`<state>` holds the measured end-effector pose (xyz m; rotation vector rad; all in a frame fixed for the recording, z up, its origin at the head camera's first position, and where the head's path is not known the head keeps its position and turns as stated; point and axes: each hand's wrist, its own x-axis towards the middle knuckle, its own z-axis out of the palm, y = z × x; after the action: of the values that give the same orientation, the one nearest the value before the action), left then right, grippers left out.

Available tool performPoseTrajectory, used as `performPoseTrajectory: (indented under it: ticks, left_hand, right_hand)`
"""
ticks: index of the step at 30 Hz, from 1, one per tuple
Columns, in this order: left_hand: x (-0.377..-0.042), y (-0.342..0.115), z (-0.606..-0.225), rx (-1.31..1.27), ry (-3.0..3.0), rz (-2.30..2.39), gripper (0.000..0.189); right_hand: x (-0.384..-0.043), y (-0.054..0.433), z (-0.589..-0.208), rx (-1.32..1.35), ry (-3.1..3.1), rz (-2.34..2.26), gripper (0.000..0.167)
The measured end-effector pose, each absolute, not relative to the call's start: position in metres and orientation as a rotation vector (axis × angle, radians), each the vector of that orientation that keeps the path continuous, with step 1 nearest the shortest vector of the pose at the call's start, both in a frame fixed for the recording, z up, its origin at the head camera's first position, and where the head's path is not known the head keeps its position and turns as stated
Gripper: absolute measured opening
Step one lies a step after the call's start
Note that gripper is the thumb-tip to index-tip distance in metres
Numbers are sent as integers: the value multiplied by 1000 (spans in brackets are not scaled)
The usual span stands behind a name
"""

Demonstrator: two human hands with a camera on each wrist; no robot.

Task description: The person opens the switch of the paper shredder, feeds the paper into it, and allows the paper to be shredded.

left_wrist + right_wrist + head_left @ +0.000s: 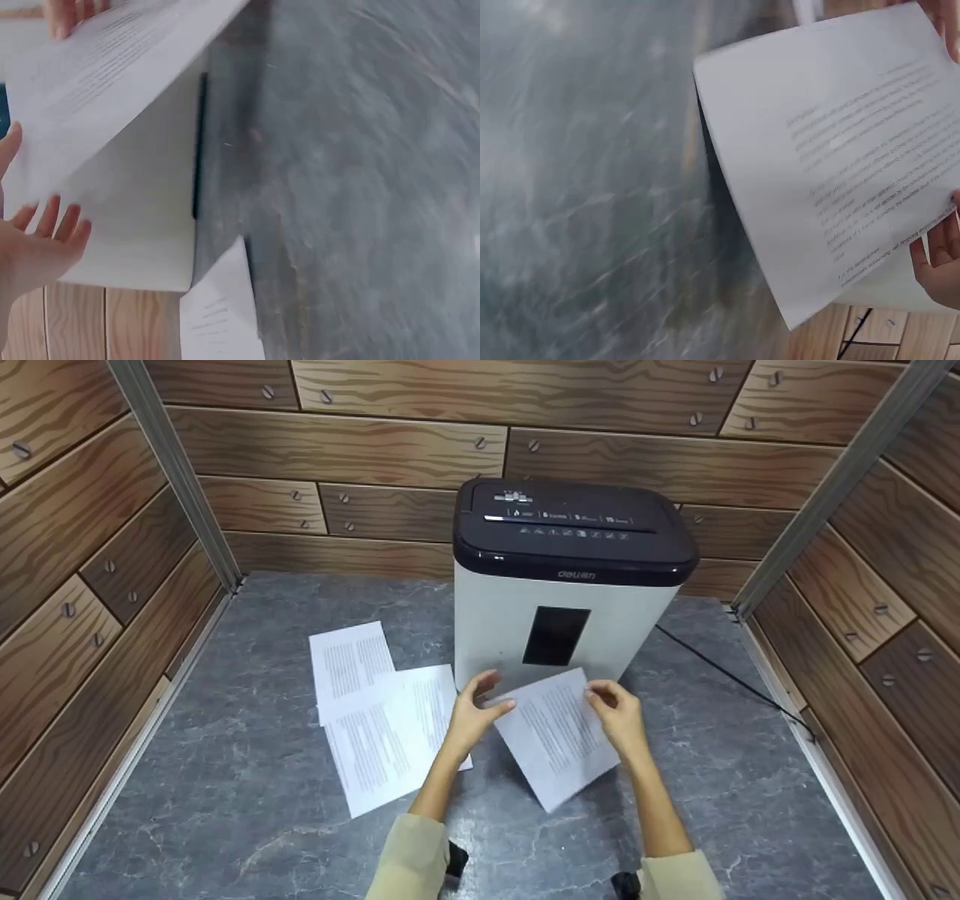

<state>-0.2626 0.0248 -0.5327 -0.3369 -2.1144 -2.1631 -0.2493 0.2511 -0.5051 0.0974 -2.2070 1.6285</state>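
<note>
A printed sheet (559, 739) is held in front of a shredder (484, 622), raised off the bench (262, 810) at a slant, its printed side facing up toward the person. The right hand (619, 716) pinches the sheet by its upper right corner between thumb and fingers. The left hand (472, 720) is at the upper left corner, thumb and fingers spread apart with the paper between them; the left wrist view shows its fingers loosely extended, and whether they press on the paper cannot be told. The top edge of the sheet comes below the shredder's dark window (556, 636); whether paper and shredder touch is unclear.

The shredder stands upright, white in the body, with a black lid (570, 559) that carries a long slot, a small switch and rows of pale symbols. A black cord (731, 679) runs from beside it across the bench to the right-hand wall.

To the person's left, loose pages (394, 735) lie flat and overlapping, printed side up, one of them just beside the shredder's base. Pale sleeves (411, 859) cover the forearms, with black wrist mounts (456, 860) near the cuffs. Wood-patterned walls (390, 442) close in the back and both sides, with grey metal posts (176, 465) at the corners.
</note>
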Motion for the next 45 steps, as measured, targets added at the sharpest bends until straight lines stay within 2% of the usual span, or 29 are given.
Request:
performPoseTrajectory:
  ticks: [3, 8, 14, 32, 45]
  left_hand:
    - [-259, 23, -524, -268, -2043, -2315, 47]
    - [-245, 24, -497, -188, -1950, -2316, 26]
    - [-238, 28, -480, -150, -1873, -2183, 14]
    - [-231, 29, -470, -127, -1953, -2020, 11]
    - [-226, 28, -443, -179, -1865, -2102, 10]
  right_hand:
    - [-243, 249, -497, -14, -2074, 1794, 17]
    - [-241, 251, -495, -75, -1903, 1984, 22]
    - [-236, 245, -483, -194, -1902, 1998, 18]
    - [-214, 232, -462, -63, -2048, 1614, 11]
    - [-225, 244, -457, -22, -1984, 1639, 15]
